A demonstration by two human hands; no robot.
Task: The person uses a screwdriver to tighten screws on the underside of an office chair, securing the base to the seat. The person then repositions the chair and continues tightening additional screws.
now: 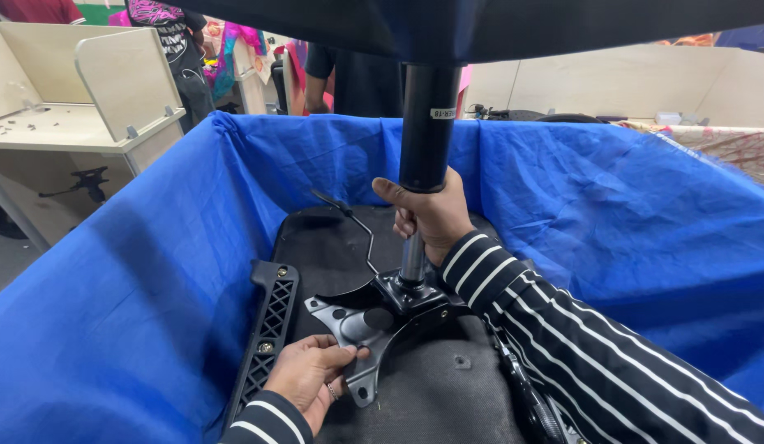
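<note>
An upside-down office chair seat [447,386] with a black underside lies in a blue cloth-lined bin. My right hand [431,215] grips the black gas-lift cylinder [425,123], which stands upright in the metal tilt mechanism plate [373,316]. My left hand [309,380] holds the near-left arm of that plate, thumb on top. A thin black lever [357,226] sticks out from the mechanism toward the far left. The chair base overhead fills the top of the view. Both sleeves are black with white stripes.
A black plastic armrest bracket [267,337] lies along the seat's left edge. The blue cloth walls [645,222] surround the seat. Beige desk partitions [127,82] stand at left and back right. Other people stand behind the bin at the back.
</note>
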